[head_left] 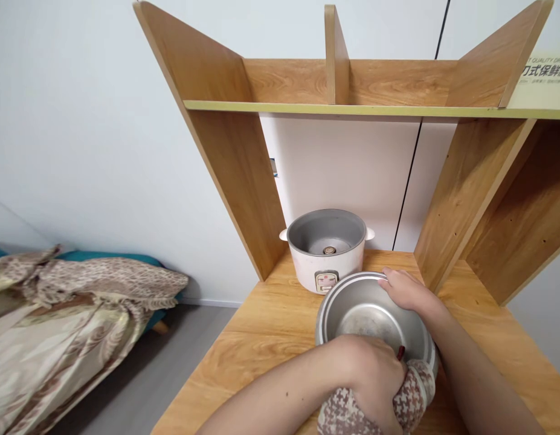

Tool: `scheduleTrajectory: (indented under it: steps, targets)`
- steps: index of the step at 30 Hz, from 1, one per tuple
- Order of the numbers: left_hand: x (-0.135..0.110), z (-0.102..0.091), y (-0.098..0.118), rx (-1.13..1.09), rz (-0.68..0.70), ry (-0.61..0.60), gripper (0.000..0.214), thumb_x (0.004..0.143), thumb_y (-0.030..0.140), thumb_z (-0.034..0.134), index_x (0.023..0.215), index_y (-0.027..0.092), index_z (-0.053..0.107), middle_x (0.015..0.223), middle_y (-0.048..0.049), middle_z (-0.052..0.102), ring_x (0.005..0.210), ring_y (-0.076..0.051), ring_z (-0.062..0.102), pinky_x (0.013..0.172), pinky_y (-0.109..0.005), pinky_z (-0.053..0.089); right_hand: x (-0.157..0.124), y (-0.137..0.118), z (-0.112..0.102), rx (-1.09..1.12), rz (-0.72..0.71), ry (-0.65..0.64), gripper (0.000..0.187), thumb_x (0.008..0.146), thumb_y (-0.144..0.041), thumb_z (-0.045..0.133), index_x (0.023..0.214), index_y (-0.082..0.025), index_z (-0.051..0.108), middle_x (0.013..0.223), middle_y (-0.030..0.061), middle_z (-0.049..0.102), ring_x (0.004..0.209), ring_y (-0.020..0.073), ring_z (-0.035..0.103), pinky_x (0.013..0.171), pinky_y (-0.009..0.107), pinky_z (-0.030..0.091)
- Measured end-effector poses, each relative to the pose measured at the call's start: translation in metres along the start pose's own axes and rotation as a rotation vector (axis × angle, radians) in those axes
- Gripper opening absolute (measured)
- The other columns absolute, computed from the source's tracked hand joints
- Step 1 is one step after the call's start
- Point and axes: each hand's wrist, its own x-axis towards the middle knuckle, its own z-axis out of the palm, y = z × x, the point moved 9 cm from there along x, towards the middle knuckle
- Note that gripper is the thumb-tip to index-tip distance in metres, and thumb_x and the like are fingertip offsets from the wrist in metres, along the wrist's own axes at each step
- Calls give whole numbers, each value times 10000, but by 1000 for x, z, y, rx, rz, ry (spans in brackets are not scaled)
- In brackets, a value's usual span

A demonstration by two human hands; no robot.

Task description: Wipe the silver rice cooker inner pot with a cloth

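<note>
The metal inner pot (pixel 352 302) of a rice cooker is tilted toward me above the wooden table. My right hand (pixel 404 287) grips its far right rim. Bunched in my left hand (pixel 374 368) is a brown-and-white patterned cloth (pixel 413 393), held at the near side of the pot. Part of the cloth hangs below that hand. A small dark red bit (pixel 400 352) shows beside my left fingers; what it is I cannot tell. Behind the pot stands the white rice cooker body (pixel 307 269), lidless, its grey inside and central heating part visible.
A wooden shelf unit (pixel 234 163) with upright dividers rises around the back of the table (pixel 234 356). On its upper right sits a box with printed lettering (pixel 545 81). To the left, a low bed or couch (pixel 102 296) with a patterned cover stands on the grey floor.
</note>
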Motion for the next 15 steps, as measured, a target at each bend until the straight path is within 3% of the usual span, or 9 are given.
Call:
scheduleTrajectory:
  steps: [9, 15]
  targets:
    - [2, 6, -2, -43, -31, -42, 703, 738, 551, 675, 1222, 42, 705, 1028, -202, 772, 812, -301, 728, 727, -375, 557, 0, 0, 0, -5, -5, 12, 336, 1039, -384, 346, 1086, -186, 614, 1111, 150, 737, 1054, 278, 684, 766, 331, 402]
    - [-3, -1, 0, -33, -21, -1, 714, 734, 572, 672, 1192, 27, 718, 1003, -220, 769, 814, -319, 727, 721, -391, 558, 0, 0, 1, 3, -7, 6, 342, 1035, -385, 337, 1089, -182, 606, 1128, 159, 733, 1057, 290, 685, 764, 343, 407]
